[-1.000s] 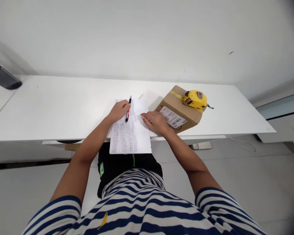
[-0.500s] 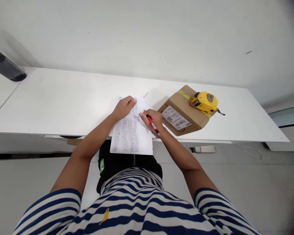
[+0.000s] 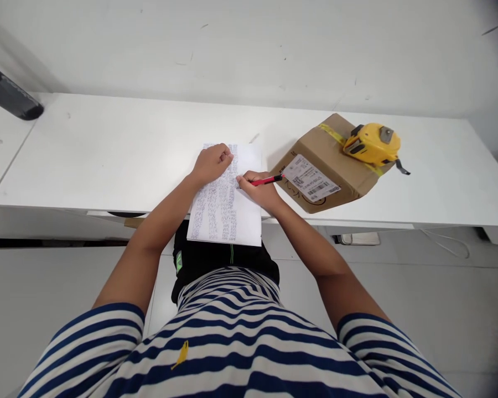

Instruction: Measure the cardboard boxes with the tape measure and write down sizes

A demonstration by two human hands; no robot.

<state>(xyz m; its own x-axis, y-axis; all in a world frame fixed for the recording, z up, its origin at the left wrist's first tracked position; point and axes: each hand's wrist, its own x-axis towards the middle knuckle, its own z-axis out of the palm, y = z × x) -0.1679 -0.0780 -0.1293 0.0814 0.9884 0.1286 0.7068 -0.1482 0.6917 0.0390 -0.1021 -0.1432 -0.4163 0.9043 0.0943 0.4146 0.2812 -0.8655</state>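
A white sheet of paper (image 3: 226,213) covered in blue writing lies on the white table (image 3: 108,155) and hangs over its front edge. My left hand (image 3: 211,163) rests on the sheet's upper part with its fingers curled in. My right hand (image 3: 259,190) grips a red pen (image 3: 265,180) at the sheet's right edge, the pen lying almost level and pointing right. Just right of that hand sits a cardboard box (image 3: 327,166) with a white shipping label. A yellow tape measure (image 3: 372,145) sits on the box's far corner.
A dark object (image 3: 6,94) pokes in at the table's far left corner. A white wall rises behind the table. Under the table edge at the right, a grey fitting (image 3: 357,239) and a thin cable (image 3: 448,246) show.
The red pen passed from my left hand to my right hand, then swung round to lie level. The left hand stayed on the sheet's top. The view shifted a little.
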